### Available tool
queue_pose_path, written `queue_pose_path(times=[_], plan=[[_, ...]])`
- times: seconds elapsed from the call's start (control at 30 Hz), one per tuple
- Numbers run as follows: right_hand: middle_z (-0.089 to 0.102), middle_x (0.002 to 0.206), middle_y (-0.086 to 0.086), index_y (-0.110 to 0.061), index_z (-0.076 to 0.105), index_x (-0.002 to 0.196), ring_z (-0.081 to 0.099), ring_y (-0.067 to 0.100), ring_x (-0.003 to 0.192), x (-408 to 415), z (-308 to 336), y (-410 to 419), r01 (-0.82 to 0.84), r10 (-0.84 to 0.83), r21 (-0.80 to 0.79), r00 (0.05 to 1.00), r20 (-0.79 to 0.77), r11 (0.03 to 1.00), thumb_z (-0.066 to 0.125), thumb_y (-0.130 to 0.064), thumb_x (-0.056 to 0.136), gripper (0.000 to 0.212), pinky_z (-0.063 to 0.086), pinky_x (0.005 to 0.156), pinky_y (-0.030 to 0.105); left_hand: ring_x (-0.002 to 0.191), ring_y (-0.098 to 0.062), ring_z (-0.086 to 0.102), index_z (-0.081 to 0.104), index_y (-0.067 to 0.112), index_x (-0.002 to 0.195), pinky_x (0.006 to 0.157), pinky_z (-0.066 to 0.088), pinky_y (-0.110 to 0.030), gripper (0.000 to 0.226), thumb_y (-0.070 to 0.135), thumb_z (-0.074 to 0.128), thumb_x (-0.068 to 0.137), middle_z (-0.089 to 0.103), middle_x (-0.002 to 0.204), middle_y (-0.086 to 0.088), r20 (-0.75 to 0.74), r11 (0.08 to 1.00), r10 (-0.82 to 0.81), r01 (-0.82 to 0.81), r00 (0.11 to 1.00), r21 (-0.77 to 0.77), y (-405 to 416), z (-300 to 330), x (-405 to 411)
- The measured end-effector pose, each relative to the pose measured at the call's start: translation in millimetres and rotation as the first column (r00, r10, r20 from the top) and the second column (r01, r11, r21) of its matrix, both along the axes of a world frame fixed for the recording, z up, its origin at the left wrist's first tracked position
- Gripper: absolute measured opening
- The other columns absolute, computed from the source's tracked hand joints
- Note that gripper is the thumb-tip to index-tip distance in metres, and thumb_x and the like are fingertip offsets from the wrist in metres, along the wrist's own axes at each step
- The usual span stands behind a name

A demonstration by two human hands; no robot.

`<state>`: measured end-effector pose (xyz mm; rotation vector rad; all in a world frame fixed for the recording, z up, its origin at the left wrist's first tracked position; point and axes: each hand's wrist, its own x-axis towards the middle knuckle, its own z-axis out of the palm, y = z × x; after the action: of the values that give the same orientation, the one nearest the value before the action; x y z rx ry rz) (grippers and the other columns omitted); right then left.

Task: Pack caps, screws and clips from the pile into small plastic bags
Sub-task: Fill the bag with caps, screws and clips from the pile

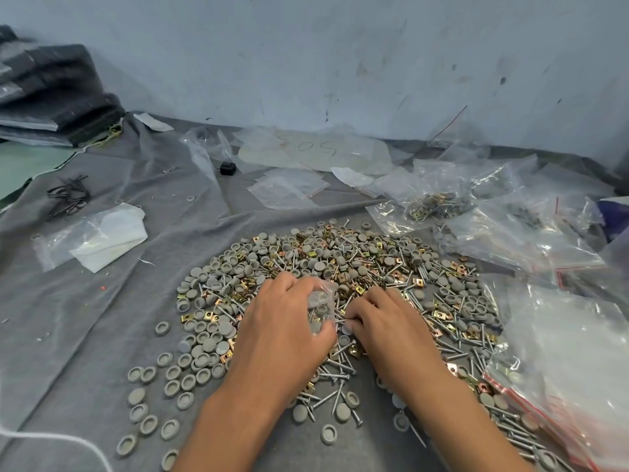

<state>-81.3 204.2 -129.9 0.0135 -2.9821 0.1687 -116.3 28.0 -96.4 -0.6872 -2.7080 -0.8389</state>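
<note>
While gripping the small bag (320, 310) in the left hand (286, 321) mid-pile (340, 284) on the cloth (102, 301), pinching screws (340, 323) with the right hand (384, 321); best keeping the bag mouth wide, feeding points first.

We note a broad pile (340, 284) on grey cloth: round grey caps (320, 266), many hollow side up, silver screws (335, 350) lying flat at all angles, and brass-coloured square clips (188, 317). Loose caps scatter toward the near left. A small clear plastic bag (321, 306), crumpled and holding a few caps, sits above the pile's centre.
</note>
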Motion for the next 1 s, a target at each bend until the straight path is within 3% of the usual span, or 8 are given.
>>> queue_pose_path(times=[0.17,0.2,0.3,0.37,0.47,0.6,0.8,1.0], plan=[[0.05,0.126,-0.005,-0.027,0.053,0.124,0.041,0.021,0.116,3.5,4.5,0.5,-0.04,0.029,0.085,0.992,0.121,0.996,0.018,-0.032,0.103,0.041,0.038,0.098,0.036,0.087,-0.003,0.041,0.054,0.039,0.118,0.073,0.039,-0.023,0.035,0.046,0.065,0.086,0.036,0.09,0.025,0.008,1.0,-0.011,0.011,1.0,-0.003,0.1,1.1,0.2],[0.049,0.127,-0.004,-0.024,0.051,0.124,0.04,0.022,0.116,5.0,5.3,1.2,-0.046,0.036,0.067,0.989,0.143,0.997,0.02,-0.029,0.103,0.038,0.037,0.098,0.036,0.086,-0.003,0.042,0.054,0.039,0.117,0.073,0.041,-0.023,0.034,0.046,0.065,0.086,0.036,0.09,0.025,0.01,1.0,-0.011,0.011,1.0,-0.002,-0.4,1.0,0.2],[0.053,0.111,-0.01,-0.03,0.051,0.11,0.047,0.011,0.099,7.3,19.9,4.2,0.078,-0.071,-0.157,0.996,0.05,0.985,0.037,-0.035,0.108,0.015,0.042,0.084,0.028,0.086,-0.003,0.042,0.054,0.04,0.117,0.073,0.041,-0.024,0.033,0.046,0.065,0.086,0.036,0.09,0.025,0.013,1.0,-0.005,0.005,1.0,0.003,-1.2,1.7,0.3],[0.058,0.091,-0.014,-0.037,0.049,0.098,0.051,0.002,0.078,10.9,29.4,9.9,0.12,-0.084,-0.402,0.991,0.106,0.908,0.04,-0.041,0.105,0.012,0.043,0.066,0.021,0.087,-0.003,0.042,0.054,0.04,0.119,0.075,0.043,-0.024,0.036,0.046,0.065,0.086,0.036,0.09,0.026,0.019,1.0,-0.011,0.01,1.0,0.006,-0.7,2.7,0.9],[0.059,0.084,-0.017,-0.042,0.052,0.093,0.053,0.002,0.073,19.4,43.1,9.0,-0.046,-0.016,-0.599,0.995,-0.097,0.799,0.047,-0.041,0.101,0.009,0.043,0.063,0.013,0.089,-0.002,0.04,0.052,0.041,0.124,0.079,0.042,-0.024,0.041,0.045,0.066,0.086,0.035,0.092,0.026,0.027,1.0,-0.022,0.022,0.999,0.001,1.1,3.5,2.2],[0.062,0.094,-0.022,-0.025,0.069,0.102,0.06,-0.003,0.087,23.1,49.8,-5.6,-0.244,0.086,-0.425,0.93,-0.357,0.871,0.061,-0.028,0.096,0.01,0.048,0.077,0.012,0.096,-0.002,0.041,0.051,0.042,0.128,0.085,0.041,-0.023,0.045,0.046,0.068,0.086,0.04,0.097,0.022,0.045,0.999,-0.04,0.04,0.998,0.002,3.1,3.1,3.5],[0.068,0.097,-0.005,-0.016,0.075,0.103,0.064,0.013,0.091,23.2,48.5,-17.4,-0.246,0.124,-0.238,0.893,-0.432,0.94,0.072,-0.018,0.092,0.012,0.053,0.08,0.027,0.098,-0.003,0.04,0.052,0.041,0.128,0.084,0.037,-0.022,0.044,0.049,0.066,0.087,0.041,0.1,0.02,0.021,0.999,-0.036,0.037,0.999,-0.01,4.0,1.9,2.9],[0.069,0.101,-0.006,-0.018,0.072,0.114,0.064,0.01,0.094,21.5,46.8,-26.0,-0.307,0.153,-0.305,0.885,-0.439,0.902,0.077,-0.013,0.088,0.027,0.053,0.083,0.027,0.093,-0.002,0.041,0.056,0.04,0.12,0.079,0.042,-0.023,0.036,0.045,0.066,0.086,0.041,0.095,0.02,0.024,0.999,-0.043,0.044,0.999,-0.011,4.5,1.9,3.8]])
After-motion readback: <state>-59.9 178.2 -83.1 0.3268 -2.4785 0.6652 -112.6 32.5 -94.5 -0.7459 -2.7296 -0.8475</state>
